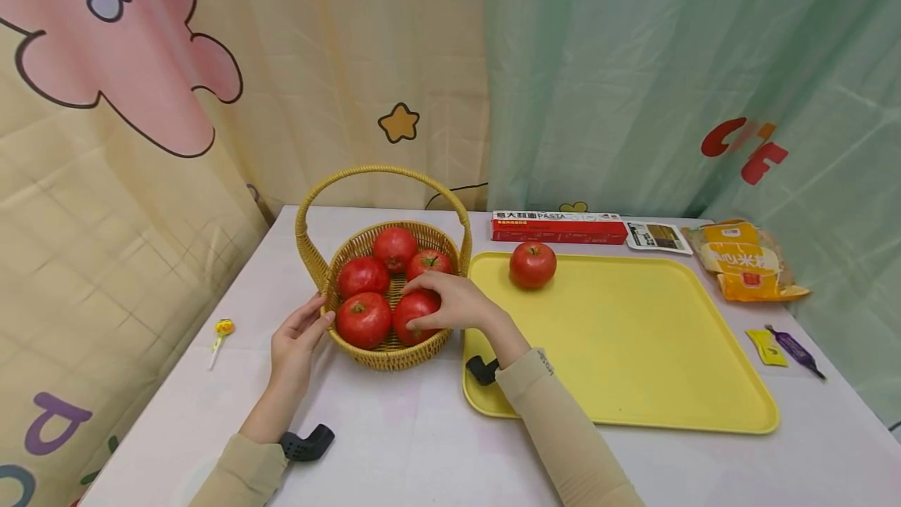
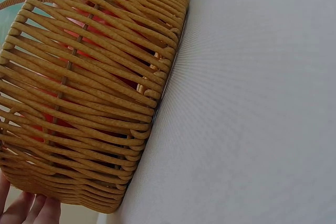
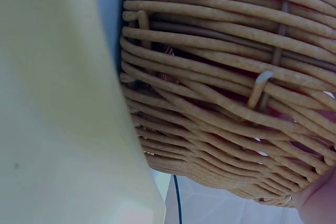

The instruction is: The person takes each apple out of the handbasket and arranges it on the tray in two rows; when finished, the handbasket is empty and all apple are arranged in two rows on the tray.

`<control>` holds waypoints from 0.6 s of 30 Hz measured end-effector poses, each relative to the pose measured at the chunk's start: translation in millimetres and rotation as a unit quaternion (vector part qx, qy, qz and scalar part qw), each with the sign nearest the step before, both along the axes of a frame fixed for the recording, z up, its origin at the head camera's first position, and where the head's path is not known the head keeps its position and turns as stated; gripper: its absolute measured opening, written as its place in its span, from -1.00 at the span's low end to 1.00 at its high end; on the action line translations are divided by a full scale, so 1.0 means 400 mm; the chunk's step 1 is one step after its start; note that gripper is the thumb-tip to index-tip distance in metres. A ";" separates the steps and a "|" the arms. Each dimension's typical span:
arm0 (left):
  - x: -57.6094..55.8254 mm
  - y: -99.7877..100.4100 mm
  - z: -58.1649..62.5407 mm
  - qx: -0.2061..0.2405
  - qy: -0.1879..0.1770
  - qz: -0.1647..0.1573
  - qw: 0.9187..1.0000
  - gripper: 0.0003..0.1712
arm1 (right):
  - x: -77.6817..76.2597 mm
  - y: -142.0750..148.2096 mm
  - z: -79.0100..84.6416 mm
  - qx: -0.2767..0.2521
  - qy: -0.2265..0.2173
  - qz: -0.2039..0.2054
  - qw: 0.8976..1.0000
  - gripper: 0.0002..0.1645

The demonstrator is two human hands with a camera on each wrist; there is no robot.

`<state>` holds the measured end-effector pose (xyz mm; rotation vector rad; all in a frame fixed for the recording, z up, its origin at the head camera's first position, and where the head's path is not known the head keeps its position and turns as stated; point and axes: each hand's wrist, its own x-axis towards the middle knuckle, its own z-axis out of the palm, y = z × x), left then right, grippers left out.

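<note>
A woven basket (image 1: 391, 360) with a tall arched handle stands on the table, holding several red apples (image 1: 363, 320). My right hand (image 1: 461, 305) reaches over its right rim; fingers and thumb are curled around the front-right apple (image 1: 414, 316). At the left side of the basket, my left hand (image 1: 296, 343) touches the rim and outer wall with extended fingers and thumb. Those fingertips (image 2: 48, 211) show against the weave in the left wrist view. One more apple (image 1: 533, 265) sits on the yellow tray (image 1: 633, 343), near its back-left corner.
Behind the tray lie a red pasta box (image 1: 559, 228) and a small white packet (image 1: 658, 238). To its right are an orange-and-clear food bag (image 1: 746, 260), a yellow sachet (image 1: 767, 347) and a purple-wrapped sweet (image 1: 797, 352). A lollipop (image 1: 224, 329) lies at the left table edge.
</note>
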<state>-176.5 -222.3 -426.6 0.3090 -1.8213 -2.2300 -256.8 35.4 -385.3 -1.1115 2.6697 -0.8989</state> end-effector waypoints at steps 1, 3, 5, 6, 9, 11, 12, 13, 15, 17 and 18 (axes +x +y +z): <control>0.000 0.000 0.000 0.000 0.000 0.000 1.000 -0.44 | 0.000 0.000 0.000 0.001 0.001 -0.001 1.000 -0.40; 0.001 0.000 0.000 -0.002 0.001 0.000 1.000 -0.44 | 0.001 -0.002 0.000 0.004 0.004 -0.002 1.000 -0.41; 0.001 0.001 0.000 -0.003 0.000 0.000 1.000 -0.44 | 0.001 -0.003 -0.001 0.007 0.008 -0.003 1.000 -0.44; 0.001 0.001 0.000 -0.004 0.001 0.001 1.000 -0.44 | 0.001 -0.004 -0.001 0.007 0.011 -0.004 1.000 -0.46; 0.001 0.003 0.000 -0.002 0.006 0.007 1.000 -0.46 | 0.001 -0.007 -0.003 0.004 0.023 -0.002 1.000 -0.49; 0.001 0.004 -0.001 0.000 0.009 0.011 1.000 -0.48 | 0.001 -0.008 -0.004 0.000 0.031 -0.001 1.000 -0.50; 0.001 0.004 -0.001 0.000 0.011 0.012 1.000 -0.48 | 0.001 -0.009 -0.004 -0.001 0.035 -0.001 0.999 -0.50; 0.000 0.004 -0.001 0.000 0.011 0.013 1.000 -0.49 | 0.001 -0.009 -0.005 -0.003 0.037 -0.001 0.999 -0.50; 0.000 0.004 -0.002 0.001 0.012 0.014 1.000 -0.49 | 0.001 -0.010 -0.007 -0.006 0.040 -0.002 0.999 -0.50; -0.001 0.003 -0.003 0.001 0.014 0.013 1.000 -0.49 | 0.001 -0.010 -0.008 -0.011 0.040 -0.005 0.999 -0.49; -0.001 0.003 -0.003 0.001 0.014 0.013 1.000 -0.49 | 0.000 -0.011 -0.009 -0.014 0.039 -0.006 0.999 -0.49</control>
